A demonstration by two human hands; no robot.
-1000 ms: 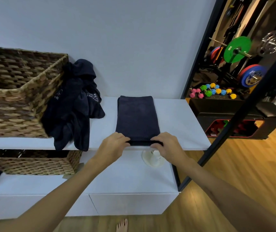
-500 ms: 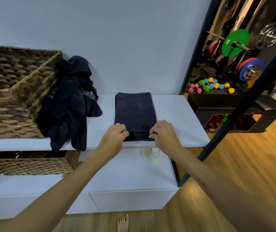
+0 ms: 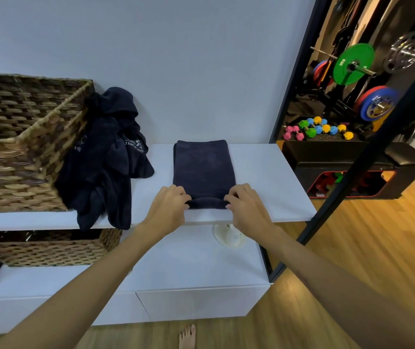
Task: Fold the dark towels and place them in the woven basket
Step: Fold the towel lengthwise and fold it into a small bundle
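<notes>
A dark navy towel (image 3: 202, 166), folded into a long strip, lies on the white upper shelf (image 3: 264, 177). My left hand (image 3: 168, 206) pinches its near left corner and my right hand (image 3: 245, 205) pinches its near right corner, and the near end is lifted and curled over. A heap of unfolded dark towels (image 3: 108, 157) leans against the large woven basket (image 3: 25, 142) at the left and hangs over the shelf's front edge.
A second, lower woven basket (image 3: 47, 248) sits under the shelf on the white cabinet (image 3: 188, 270), beside a small white stand (image 3: 229, 235). A black door frame (image 3: 352, 167) and gym weights (image 3: 352, 64) are at the right. My bare foot (image 3: 187, 336) is on the wooden floor.
Both hands have gripped the towel's near end and lifted it, so the edge now curls up off the shelf. The camera view has shifted slightly.
</notes>
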